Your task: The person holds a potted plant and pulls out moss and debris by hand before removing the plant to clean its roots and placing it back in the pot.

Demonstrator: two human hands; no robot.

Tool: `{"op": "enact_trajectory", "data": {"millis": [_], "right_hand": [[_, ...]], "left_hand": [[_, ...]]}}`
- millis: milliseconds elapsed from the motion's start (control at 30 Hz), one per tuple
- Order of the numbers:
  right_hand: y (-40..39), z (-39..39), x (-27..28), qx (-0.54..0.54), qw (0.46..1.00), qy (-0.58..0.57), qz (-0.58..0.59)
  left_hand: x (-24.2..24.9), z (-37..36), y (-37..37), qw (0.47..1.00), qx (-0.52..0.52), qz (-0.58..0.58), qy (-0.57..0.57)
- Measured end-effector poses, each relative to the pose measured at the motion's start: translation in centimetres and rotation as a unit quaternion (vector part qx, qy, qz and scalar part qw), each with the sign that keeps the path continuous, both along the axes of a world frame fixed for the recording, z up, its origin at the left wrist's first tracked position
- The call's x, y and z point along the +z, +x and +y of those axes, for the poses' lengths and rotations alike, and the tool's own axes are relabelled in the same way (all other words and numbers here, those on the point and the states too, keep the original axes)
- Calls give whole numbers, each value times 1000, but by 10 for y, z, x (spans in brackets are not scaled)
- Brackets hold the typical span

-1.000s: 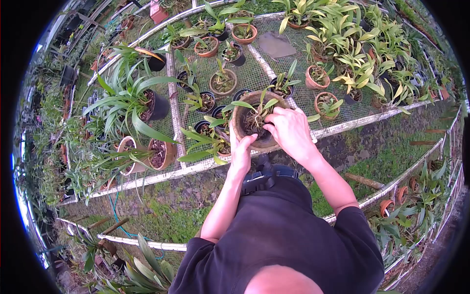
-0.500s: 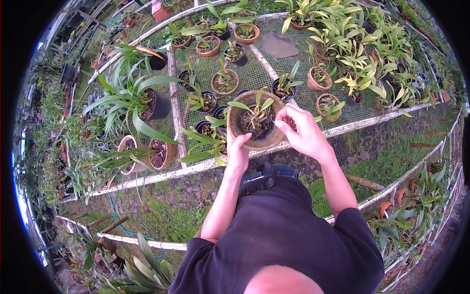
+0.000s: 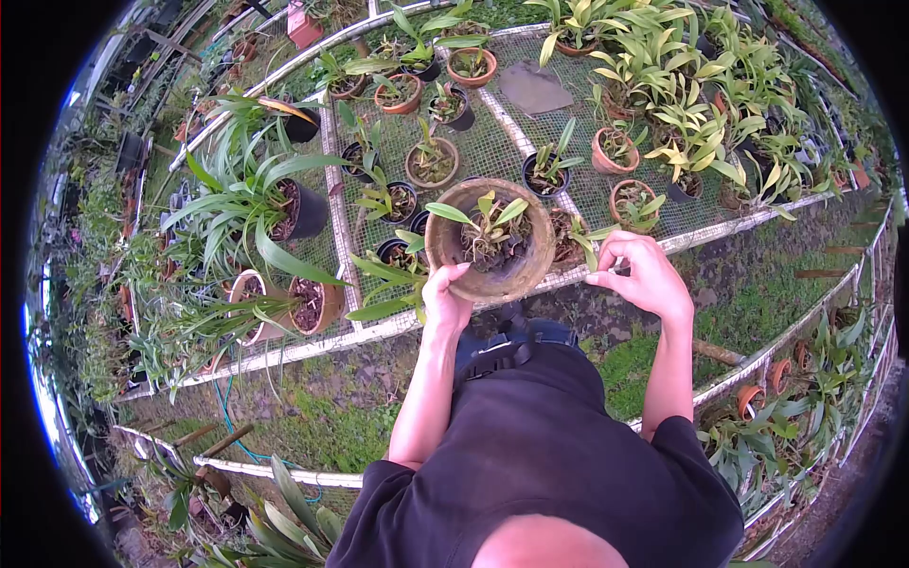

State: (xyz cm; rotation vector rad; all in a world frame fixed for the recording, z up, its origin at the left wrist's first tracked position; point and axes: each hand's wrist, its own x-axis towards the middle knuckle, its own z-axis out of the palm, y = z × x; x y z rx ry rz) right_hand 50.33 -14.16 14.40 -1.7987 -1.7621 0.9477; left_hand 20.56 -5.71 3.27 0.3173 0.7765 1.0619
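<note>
My left hand [image 3: 445, 295] grips the near rim of a brown clay pot [image 3: 526, 270] and holds it up over the bench edge. A small green-leaved plant [image 3: 488, 220] with tangled roots sits in the pot. My right hand [image 3: 644, 275] hovers to the right of the pot, apart from it, fingers pinched together; whether anything is between them I cannot tell.
A wire-mesh bench [image 3: 492, 142] carries several potted plants in clay and black plastic pots. A large long-leaved plant in a black pot [image 3: 301, 208] stands at left. Yellow-green foliage [image 3: 691, 85] fills the far right. Grass and soil lie below, with a blue hose [image 3: 225, 417].
My right hand has pulled out of the pot and moved right and down, away from the plant. My left hand has shifted the pot slightly left and up.
</note>
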Motion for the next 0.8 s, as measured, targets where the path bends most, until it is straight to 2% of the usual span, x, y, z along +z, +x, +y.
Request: {"op": "enact_trajectory", "data": {"millis": [100,167,200,333,433,567,667,800], "right_hand": [[-35,10,12,-56,979,184,65],[-56,17,5,-98,964,247,25],[-67,18,8,-101,963,241,-67],[-83,32,-19,-119,951,208,-196],[-88,41,-19,-116,966,155,-170],[-88,48,-27,-115,967,205,-99],[-85,53,-26,-117,975,187,-27],[-83,57,-23,-117,980,156,-50]], "left_hand": [[-5,-2,8,999,1,17,48],[7,-4,16,995,-23,26,98],[11,-6,20,991,-34,31,123],[6,-8,28,976,-59,87,189],[12,-14,30,980,-53,71,176],[5,-13,25,982,-46,72,168],[-11,-10,22,977,-39,73,194],[-5,-10,23,976,-42,70,204]]}}
